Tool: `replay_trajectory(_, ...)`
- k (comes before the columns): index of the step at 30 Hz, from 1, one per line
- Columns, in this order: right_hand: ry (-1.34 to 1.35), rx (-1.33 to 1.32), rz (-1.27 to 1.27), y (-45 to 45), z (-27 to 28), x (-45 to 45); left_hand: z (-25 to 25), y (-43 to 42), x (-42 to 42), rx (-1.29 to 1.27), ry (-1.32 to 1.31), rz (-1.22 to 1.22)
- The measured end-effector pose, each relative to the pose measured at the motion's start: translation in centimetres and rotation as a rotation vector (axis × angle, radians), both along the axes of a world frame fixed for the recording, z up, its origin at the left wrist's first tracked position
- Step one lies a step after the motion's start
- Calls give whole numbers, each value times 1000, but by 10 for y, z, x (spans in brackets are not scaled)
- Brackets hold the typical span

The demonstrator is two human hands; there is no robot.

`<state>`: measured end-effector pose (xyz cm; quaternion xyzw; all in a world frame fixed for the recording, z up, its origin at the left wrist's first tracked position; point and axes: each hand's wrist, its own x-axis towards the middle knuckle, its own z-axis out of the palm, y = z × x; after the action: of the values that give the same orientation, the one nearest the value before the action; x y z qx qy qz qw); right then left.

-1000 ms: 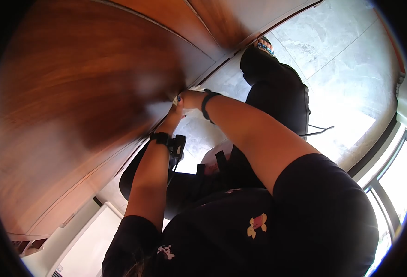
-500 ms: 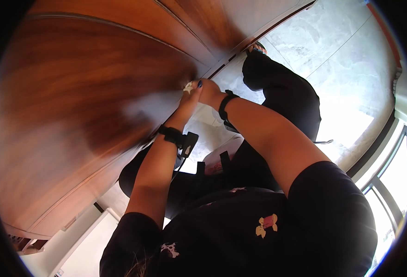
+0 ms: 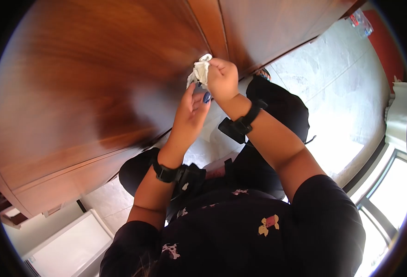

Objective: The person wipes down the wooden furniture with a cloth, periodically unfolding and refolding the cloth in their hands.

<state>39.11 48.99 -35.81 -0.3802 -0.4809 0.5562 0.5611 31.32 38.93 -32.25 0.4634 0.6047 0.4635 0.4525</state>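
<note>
Head view: a crumpled white cloth [image 3: 200,74] is showing at the wooden panel [image 3: 97,69]; the right hand [image 3: 224,78] is pinching its right side, while the left hand [image 3: 192,113], fingers loosely parted, is hovering at its near edge, contact being unclear. Pale floor [image 3: 337,74] is stretching away right.

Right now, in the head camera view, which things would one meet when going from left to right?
White box, left hand, right hand, foot, clear plastic item.

Glossy brown wood panels [image 3: 88,60]; pale marbled floor [image 3: 328,78], bright patch [image 3: 335,150]; window [image 3: 392,184] at right.
</note>
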Motion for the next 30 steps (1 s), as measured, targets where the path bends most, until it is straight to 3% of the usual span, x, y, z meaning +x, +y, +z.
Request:
replay_trajectory(4, 174, -99, 148, 1, 48, 9, 34, -6, -5, -94, -142, 47)
replay_trajectory(9, 115, -84, 219, 10, 66, 14, 21, 35, -2, -154, -289, -77)
replay_trajectory(13, -39, -108, 321, 12, 66, 17, 7, 58, 15, -41, -455, 22)
replay_trajectory(15, -54, -113, 336, 5, 72, 13, 8, 57, 24, 145, -506, 184)
replay_trajectory(17, -61, -114, 346, 0, 75, 6, 5, 48, 13, 126, -562, 182)
replay_trajectory(19, -67, -162, 547, -1, 67, -2, 4, 35, -2, 96, -624, 188)
replay_trajectory(25, 60, -273, 769, -42, 56, -58, -22, -15, -61, 153, -599, 397)
replay_trajectory(30, 121, -317, 1024, -80, 37, -111, -39, -65, -108, 270, -310, 587)
